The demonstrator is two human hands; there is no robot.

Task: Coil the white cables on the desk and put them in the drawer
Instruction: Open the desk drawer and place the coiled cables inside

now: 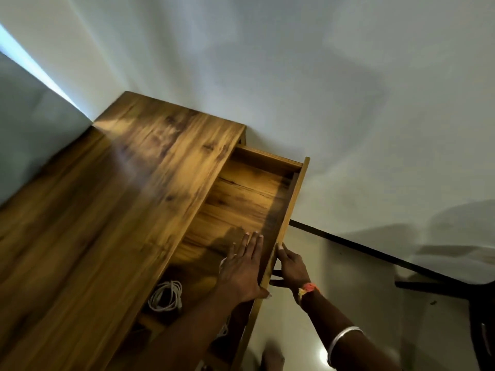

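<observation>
The wooden desk (112, 199) has its drawer (249, 188) pulled out. A coiled white cable (165, 295) lies on the drawer floor near the desk edge. My left hand (241, 266) is inside the drawer, palm down, with the fingers stretched out flat. A bit of white cable (222, 261) peeks out at its edge, and more white cable (224, 330) shows under my forearm. My right hand (290, 266) grips the drawer front (292, 207), thumb on its top edge and fingers on the outside.
A white wall rises behind the desk. The pale floor (348, 285) with a black skirting strip (375, 253) lies to the right of the drawer. A dark chair (460, 293) stands at the far right. A foot (273, 354) is on the floor below the drawer.
</observation>
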